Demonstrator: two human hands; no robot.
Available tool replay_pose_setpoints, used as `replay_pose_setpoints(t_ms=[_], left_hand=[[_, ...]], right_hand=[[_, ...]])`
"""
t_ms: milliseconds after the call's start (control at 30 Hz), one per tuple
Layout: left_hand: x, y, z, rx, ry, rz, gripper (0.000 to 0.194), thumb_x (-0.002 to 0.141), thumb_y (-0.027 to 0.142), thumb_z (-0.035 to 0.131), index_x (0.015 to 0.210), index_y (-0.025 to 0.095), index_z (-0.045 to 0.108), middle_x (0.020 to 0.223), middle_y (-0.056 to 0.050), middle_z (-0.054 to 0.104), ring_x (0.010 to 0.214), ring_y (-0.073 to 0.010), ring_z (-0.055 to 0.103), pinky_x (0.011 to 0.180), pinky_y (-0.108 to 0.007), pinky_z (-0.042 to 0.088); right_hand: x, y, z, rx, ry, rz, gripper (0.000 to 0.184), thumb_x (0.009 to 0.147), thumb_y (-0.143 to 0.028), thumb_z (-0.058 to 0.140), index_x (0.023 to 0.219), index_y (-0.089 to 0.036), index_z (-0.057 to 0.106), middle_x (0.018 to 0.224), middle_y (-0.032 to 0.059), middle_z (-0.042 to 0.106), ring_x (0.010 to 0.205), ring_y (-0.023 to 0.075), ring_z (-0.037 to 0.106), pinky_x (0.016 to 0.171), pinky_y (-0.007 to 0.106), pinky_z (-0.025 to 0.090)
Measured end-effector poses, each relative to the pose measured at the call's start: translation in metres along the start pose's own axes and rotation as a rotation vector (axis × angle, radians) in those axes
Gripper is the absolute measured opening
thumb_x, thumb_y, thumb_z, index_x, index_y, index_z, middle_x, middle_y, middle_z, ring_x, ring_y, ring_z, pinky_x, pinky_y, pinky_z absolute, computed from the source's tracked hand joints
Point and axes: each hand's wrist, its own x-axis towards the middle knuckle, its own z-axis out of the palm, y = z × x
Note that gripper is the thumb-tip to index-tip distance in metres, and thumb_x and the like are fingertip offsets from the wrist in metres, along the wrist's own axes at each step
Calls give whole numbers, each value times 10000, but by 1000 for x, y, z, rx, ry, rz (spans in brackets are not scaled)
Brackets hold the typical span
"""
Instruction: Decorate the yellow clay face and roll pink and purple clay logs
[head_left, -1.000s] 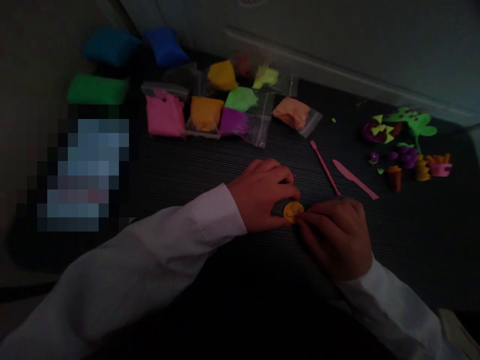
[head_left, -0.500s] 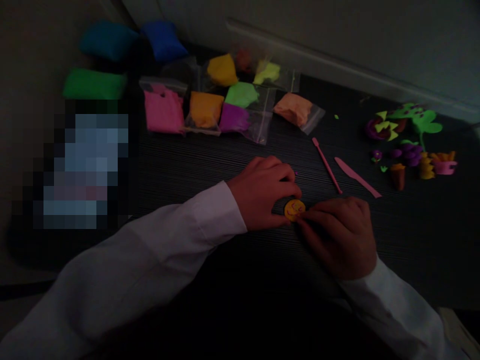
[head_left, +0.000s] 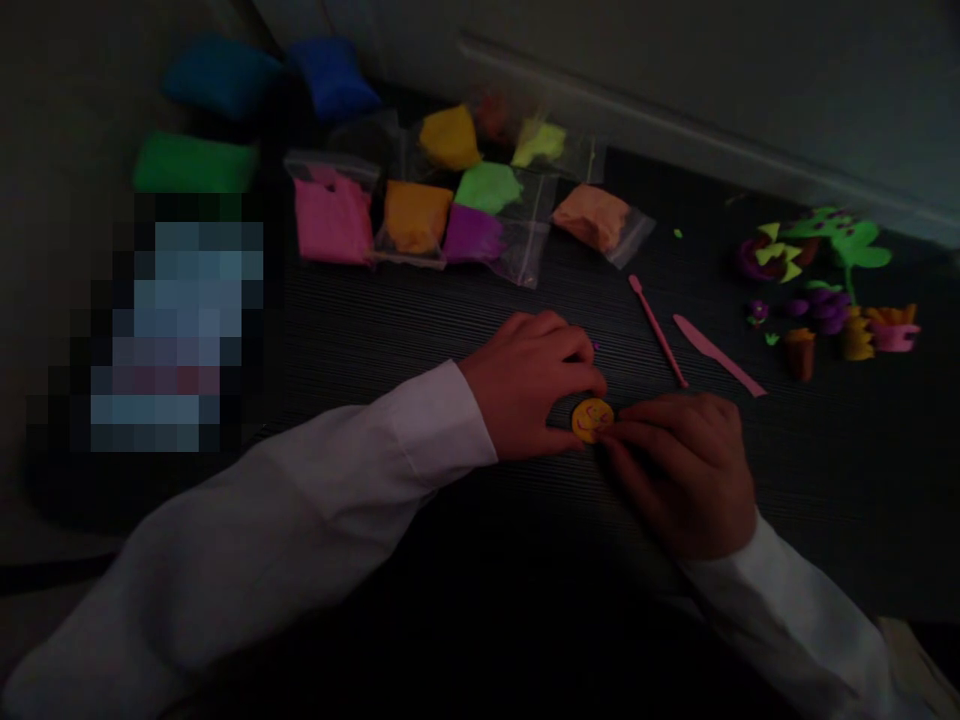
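Observation:
A small round yellow clay disc (head_left: 592, 421) with thin dark curved lines, like a face, lies on the dark table. My left hand (head_left: 529, 385) curls around its left side, index finger at the upper edge and thumb at the lower, steadying it. My right hand (head_left: 686, 470) is closed in a pinch, fingertips touching the disc's lower right edge. Whatever may be between those fingertips is too small to make out. A tiny purple bit (head_left: 596, 346) rests just beyond the left fingers. A pink clay stick tool (head_left: 658, 332) and a pink plastic knife (head_left: 718, 354) lie beyond my right hand.
Bags of coloured clay line the back, among them pink (head_left: 334, 218), orange (head_left: 415, 218), purple (head_left: 472, 236) and peach (head_left: 592, 216). Green (head_left: 195, 163) and blue packs (head_left: 334, 78) lie far left, above a blurred-out device (head_left: 176, 335). Small clay models (head_left: 825, 310) stand at right.
Both hands stay around the disc in almost the same pose, with only slight finger movement at its edge. The whole view has shifted a little.

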Motion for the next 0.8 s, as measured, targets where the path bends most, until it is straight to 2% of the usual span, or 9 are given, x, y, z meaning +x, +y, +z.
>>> replay_pose_setpoints(t_ms=[200, 533, 800], left_hand=[[0, 0, 0, 0, 5, 5, 405, 638, 467, 571, 978, 246, 569, 1010, -39, 522, 963, -221, 416, 802, -367, 289], [0, 0, 0, -4, 7, 5, 409, 643, 482, 559, 977, 246, 572, 1020, -43, 524, 969, -226, 418, 801, -373, 296], [0, -1, 1, -42, 28, 15, 413, 638, 475, 568, 981, 244, 572, 1042, -45, 524, 991, -228, 415, 812, -369, 298]], right_hand=[[1, -1, -1, 1, 16, 33, 126, 670, -228, 633, 790, -192, 620, 812, 21, 636, 797, 175, 556, 748, 370, 372], [-1, 0, 1, -13, 2, 0, 145, 694, -213, 611, 839, -208, 611, 879, 22, 627, 857, 184, 544, 777, 386, 371], [-1, 2, 0, 40, 26, -1, 136, 672, -194, 621, 805, -195, 599, 868, 27, 626, 833, 179, 547, 759, 376, 387]])
